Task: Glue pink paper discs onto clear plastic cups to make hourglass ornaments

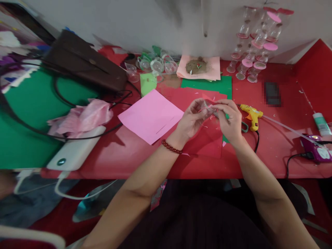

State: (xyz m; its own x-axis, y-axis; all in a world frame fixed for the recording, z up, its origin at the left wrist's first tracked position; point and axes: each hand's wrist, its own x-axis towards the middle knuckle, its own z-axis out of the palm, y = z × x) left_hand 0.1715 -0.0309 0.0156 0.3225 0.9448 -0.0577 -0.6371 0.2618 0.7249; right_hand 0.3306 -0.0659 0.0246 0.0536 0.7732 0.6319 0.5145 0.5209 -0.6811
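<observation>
A small clear plastic piece (pixel 209 108) is held over red paper (pixel 207 138) at the middle of the red bench (pixel 272 155). It is pinched by the closed fingertips of the left hand (pixel 190 121) and the right hand (pixel 230 121). A pink sheet (pixel 150 116) is seen to the left and a yellow glue gun (pixel 251 116) just right.

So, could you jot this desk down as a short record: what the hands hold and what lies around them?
left hand: pinches a small clear piece; beaded bracelet on the wrist
right hand: pinches the same piece from the other side
under the hands: red paper on the red table
to their left: pink sheet, lying flat
to their right: yellow glue gun, lying on the table
at the back: clear cups, brown bag
</observation>
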